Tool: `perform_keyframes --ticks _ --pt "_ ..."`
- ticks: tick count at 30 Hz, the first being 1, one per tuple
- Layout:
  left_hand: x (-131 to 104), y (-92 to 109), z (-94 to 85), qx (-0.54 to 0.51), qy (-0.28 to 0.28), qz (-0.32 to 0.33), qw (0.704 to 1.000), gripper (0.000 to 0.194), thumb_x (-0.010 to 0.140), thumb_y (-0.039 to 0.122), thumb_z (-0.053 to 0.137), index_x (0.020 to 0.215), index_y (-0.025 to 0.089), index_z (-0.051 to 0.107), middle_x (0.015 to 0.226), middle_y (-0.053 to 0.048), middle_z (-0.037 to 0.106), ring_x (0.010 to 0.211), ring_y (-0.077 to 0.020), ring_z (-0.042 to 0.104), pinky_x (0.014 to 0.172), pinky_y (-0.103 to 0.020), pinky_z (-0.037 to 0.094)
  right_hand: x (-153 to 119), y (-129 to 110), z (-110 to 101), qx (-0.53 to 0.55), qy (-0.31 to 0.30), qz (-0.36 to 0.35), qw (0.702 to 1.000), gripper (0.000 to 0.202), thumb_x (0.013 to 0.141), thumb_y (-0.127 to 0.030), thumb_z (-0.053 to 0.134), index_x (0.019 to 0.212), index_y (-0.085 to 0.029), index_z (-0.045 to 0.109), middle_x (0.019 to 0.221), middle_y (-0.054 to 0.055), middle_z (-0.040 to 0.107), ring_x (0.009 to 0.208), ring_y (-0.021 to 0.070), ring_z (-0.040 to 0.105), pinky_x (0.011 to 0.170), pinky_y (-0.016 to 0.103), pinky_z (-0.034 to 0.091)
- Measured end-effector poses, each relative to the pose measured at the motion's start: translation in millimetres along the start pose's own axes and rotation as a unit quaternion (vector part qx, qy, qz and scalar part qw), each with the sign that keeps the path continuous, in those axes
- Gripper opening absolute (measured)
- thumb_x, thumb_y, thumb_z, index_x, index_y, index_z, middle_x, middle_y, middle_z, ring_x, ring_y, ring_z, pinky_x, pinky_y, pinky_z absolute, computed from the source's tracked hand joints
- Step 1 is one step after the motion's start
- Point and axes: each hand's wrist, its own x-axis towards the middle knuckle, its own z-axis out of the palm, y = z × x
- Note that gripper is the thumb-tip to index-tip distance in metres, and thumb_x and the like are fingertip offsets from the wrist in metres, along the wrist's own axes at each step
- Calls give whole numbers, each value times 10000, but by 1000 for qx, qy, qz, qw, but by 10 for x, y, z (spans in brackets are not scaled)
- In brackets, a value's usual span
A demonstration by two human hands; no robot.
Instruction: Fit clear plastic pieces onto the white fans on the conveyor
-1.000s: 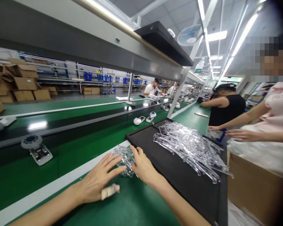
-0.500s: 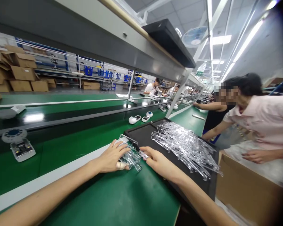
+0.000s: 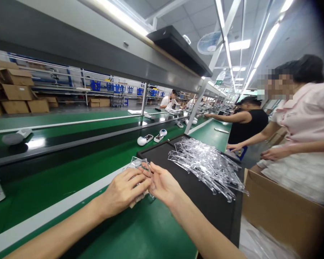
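Observation:
In front of me, over the green bench, my left hand [image 3: 126, 189] curls around a small bunch of clear plastic parts [image 3: 137, 162], thin frame-like pieces. My right hand [image 3: 163, 183] closes on the same bunch from the right, its fingertips meeting those of my left. Both hands cover most of the bunch; only its upper edge and a bit below the fingers show. A pale wrap sits on a finger of my left hand. Right of my hands, a large heap of similar clear plastic parts [image 3: 202, 162] lies on a black tray [image 3: 189, 194].
Several white devices with open housings, one of them here [image 3: 144, 139], lie on the green line behind the tray. A cardboard box [image 3: 275, 194] stands to the right, beside a co-worker in a pink top [image 3: 307, 115]. A metal post [image 3: 196, 108] rises behind the tray.
My right hand has moved left and turned, meeting my left hand at the clear parts. A dark-tipped item near its fingers no longer shows. The view has shifted; the co-worker stands more upright.

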Motion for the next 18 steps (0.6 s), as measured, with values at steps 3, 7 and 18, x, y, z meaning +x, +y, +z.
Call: perform_keyframes --ticks 3,7,18 --pt "84 3 -107 -125 41 -225 966 218 876 230 569 1074 217 658 956 -68 718 866 -190 665 766 -274 518 -139 46 -63 -181 57 -66 980 211 859 -312 594 998 -158 635 919 55 652 831 144 618 774 282 500" --pt "324 -10 -99 -348 85 -516 778 295 762 415 686 907 157 688 749 -68 677 678 -186 635 574 -239 499 -262 -96 -338 -529 155 -211 807 397 806 -273 599 1200 -223 585 1189 68 615 1116 194 557 953 342 443" --pt "1022 -1 1180 -568 115 -729 365 202 882 316 566 990 159 498 796 -91 576 669 -189 617 643 -405 589 -257 -1996 -1760 -661 469 -153 566 584 862 -395 599 1364 -141 445 1406 178 454 1341 317 367 1096 479 291"
